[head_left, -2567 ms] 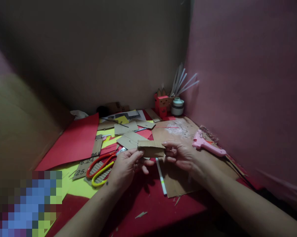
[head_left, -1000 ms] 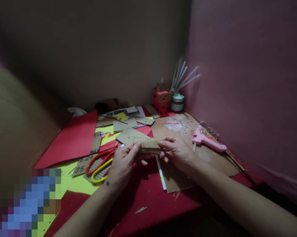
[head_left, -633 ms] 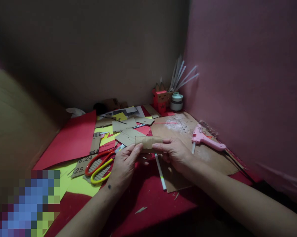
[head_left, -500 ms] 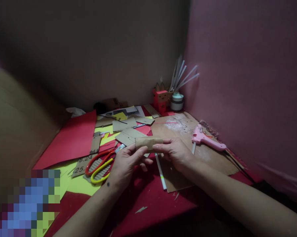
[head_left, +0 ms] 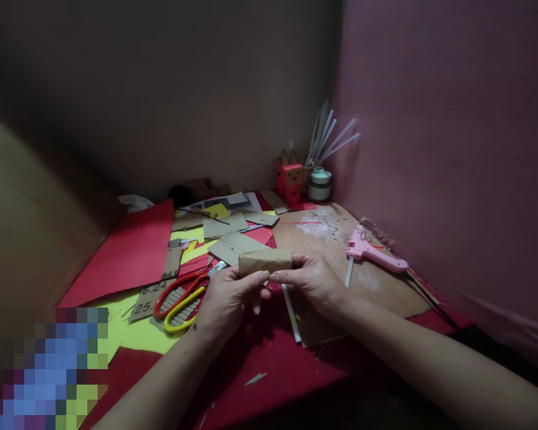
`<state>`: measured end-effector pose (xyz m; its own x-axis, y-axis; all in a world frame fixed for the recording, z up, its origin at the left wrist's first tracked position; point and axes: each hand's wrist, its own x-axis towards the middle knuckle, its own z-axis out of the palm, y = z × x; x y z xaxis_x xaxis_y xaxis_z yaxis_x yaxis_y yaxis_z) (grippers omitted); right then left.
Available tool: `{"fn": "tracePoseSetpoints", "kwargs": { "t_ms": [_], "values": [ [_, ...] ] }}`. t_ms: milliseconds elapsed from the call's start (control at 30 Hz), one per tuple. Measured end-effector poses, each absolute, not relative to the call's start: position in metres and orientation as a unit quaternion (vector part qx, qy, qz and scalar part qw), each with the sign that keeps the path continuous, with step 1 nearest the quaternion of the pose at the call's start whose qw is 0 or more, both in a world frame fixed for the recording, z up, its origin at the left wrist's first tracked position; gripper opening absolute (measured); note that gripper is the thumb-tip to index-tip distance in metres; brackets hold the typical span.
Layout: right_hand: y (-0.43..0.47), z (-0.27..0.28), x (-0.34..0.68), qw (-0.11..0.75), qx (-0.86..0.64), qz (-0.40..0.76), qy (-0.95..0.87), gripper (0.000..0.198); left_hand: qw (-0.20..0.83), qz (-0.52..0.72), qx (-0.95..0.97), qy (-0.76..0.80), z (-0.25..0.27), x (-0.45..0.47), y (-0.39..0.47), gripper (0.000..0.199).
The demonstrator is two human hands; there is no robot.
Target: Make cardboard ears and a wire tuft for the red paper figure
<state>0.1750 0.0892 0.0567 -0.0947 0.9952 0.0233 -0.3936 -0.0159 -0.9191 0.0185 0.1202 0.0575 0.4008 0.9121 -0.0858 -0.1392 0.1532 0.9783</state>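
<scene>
A small strip of brown cardboard [head_left: 265, 260] is held up above the table between my two hands. My left hand [head_left: 238, 291] is closed on its left part, the thumb along its lower edge. My right hand [head_left: 312, 279] pinches the right end, and the two thumb tips nearly meet at the middle. The strip looks slightly bent, and the fingers behind it are partly hidden. Just left of my left hand lie scissors [head_left: 179, 301] with one red and one yellow handle loop.
A pink glue gun [head_left: 375, 254] rests on a cardboard sheet [head_left: 385, 292] at the right. Cardboard scraps [head_left: 226, 225] and a red paper sheet [head_left: 125, 251] cover the left. Behind stand a red box with a face [head_left: 292, 182], a lidded jar [head_left: 319, 184] and white sticks [head_left: 329, 134].
The cardboard strip has shifted slightly left and tilted, showing more of its bent face. My right hand has moved left, bringing its thumb closer to my left thumb.
</scene>
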Motion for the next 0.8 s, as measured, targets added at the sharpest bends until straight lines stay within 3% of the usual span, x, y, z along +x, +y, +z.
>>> {"fn": "tracePoseSetpoints", "kwargs": {
  "t_ms": [300, 533, 667, 800],
  "values": [
    [0.096, 0.054, 0.18, 0.563, -0.386, 0.58, -0.444, 0.028, 0.641, 0.425, 0.516, 0.377, 0.064, 0.016, 0.122, 0.015],
    [0.096, 0.054, 0.179, 0.589, -0.35, 0.547, -0.481, 0.024, 0.622, 0.429, 0.527, 0.39, 0.062, 0.018, 0.119, 0.023],
    [0.101, 0.063, 0.18, 0.561, -0.357, 0.526, -0.531, 0.025, 0.616, 0.445, 0.501, 0.415, 0.064, 0.016, 0.121, 0.02],
    [0.108, 0.073, 0.186, 0.528, -0.422, 0.441, -0.59, 0.01, 0.631, 0.471, 0.466, 0.403, 0.065, 0.012, 0.125, 0.022]
  ]
}}
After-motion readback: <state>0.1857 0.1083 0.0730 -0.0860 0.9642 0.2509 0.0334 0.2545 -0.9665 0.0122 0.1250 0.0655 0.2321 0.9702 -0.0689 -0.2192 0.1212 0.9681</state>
